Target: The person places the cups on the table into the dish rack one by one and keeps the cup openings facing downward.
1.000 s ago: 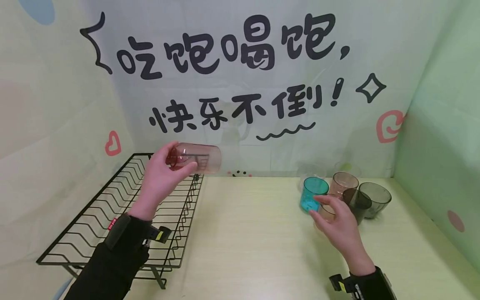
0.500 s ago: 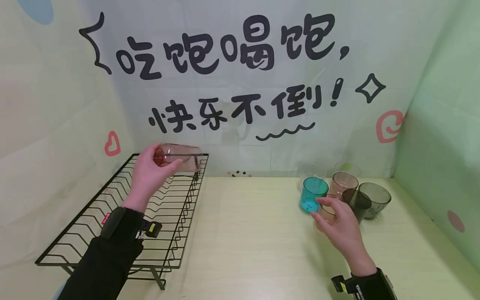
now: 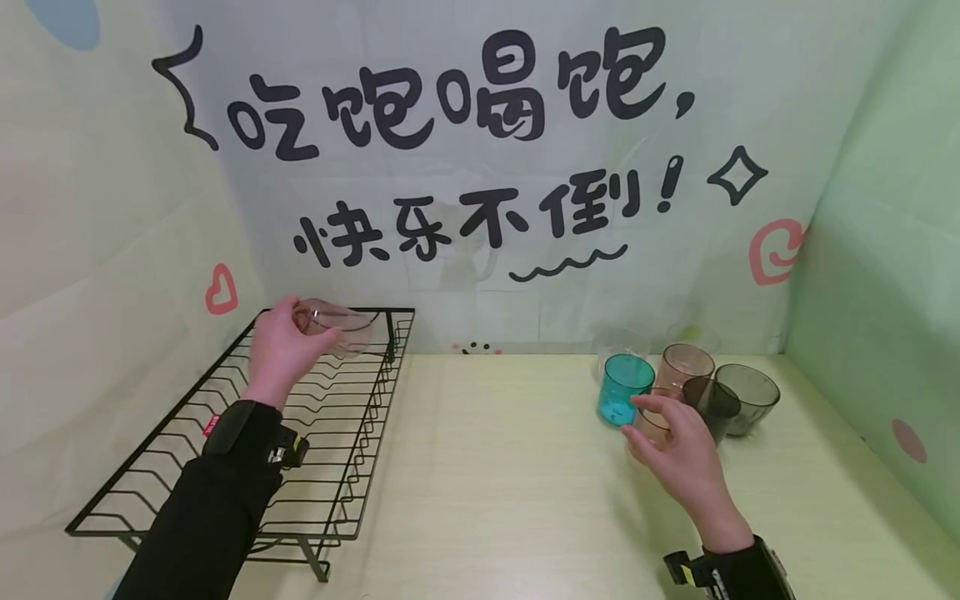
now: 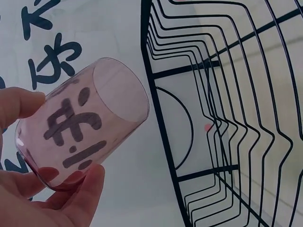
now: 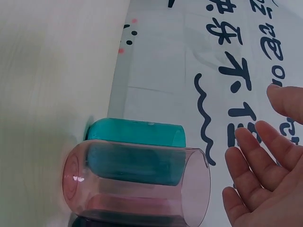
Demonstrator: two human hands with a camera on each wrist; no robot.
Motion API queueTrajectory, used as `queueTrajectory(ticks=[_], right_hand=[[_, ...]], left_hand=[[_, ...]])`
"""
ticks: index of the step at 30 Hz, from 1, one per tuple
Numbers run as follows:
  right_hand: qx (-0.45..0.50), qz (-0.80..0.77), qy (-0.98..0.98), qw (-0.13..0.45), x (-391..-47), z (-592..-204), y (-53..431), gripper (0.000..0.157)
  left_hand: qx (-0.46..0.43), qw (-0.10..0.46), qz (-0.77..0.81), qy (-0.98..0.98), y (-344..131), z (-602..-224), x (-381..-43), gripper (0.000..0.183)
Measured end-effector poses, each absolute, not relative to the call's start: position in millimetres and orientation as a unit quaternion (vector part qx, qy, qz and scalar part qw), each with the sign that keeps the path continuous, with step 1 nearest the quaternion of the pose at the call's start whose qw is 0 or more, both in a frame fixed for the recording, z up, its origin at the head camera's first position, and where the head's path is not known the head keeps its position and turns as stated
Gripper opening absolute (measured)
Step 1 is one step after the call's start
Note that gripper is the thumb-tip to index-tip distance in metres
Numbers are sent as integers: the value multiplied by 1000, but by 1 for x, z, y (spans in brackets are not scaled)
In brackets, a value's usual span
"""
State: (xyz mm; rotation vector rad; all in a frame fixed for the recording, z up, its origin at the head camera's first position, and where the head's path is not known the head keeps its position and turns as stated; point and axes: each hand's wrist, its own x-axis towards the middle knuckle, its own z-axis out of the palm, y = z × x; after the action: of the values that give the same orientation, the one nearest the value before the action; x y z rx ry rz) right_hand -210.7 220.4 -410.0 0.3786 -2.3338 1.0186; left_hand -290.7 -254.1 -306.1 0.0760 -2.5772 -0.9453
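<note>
My left hand (image 3: 281,350) grips a see-through pink drinking glass (image 3: 348,332) near its base, above the far end of a black wire dish rack (image 3: 150,438). Thumb and fingers lie on opposite sides of the glass (image 4: 80,127) in the left wrist view, its mouth tilted toward the rack. My right hand (image 3: 682,454) hovers beside a group of glasses, fingers relaxed and apart. Closest to it is another pink glass (image 5: 196,189), upright on the table with a gap to the fingers. A teal glass (image 3: 626,392) stands just behind that one.
Further glasses crowd the table's right side: a pink one (image 3: 688,367), a dark one (image 3: 716,408) and a grey one (image 3: 753,396). Faint clear glass shapes show behind them. A printed cloth wall (image 3: 480,292) closes off the back, and a green one (image 3: 885,333) the right.
My left hand has moved left and lower with the pink glass, from beyond the rack's right edge to over its far end; the glass tilts mouth downward more. The right hand barely moves.
</note>
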Motion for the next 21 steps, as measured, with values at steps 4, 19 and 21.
queueTrajectory(ticks=[4, 19, 21], right_hand=[[142, 380, -870, 280, -211, -412, 221, 37], [147, 387, -865, 283, -213, -413, 224, 37], [148, 386, -865, 284, -213, -414, 225, 37]], left_hand=[[34, 211, -313, -925, -261, -315, -297, 42], [112, 230, -281, -925, -283, -339, -313, 50], [126, 227, -284, -923, -285, -343, -316, 42]])
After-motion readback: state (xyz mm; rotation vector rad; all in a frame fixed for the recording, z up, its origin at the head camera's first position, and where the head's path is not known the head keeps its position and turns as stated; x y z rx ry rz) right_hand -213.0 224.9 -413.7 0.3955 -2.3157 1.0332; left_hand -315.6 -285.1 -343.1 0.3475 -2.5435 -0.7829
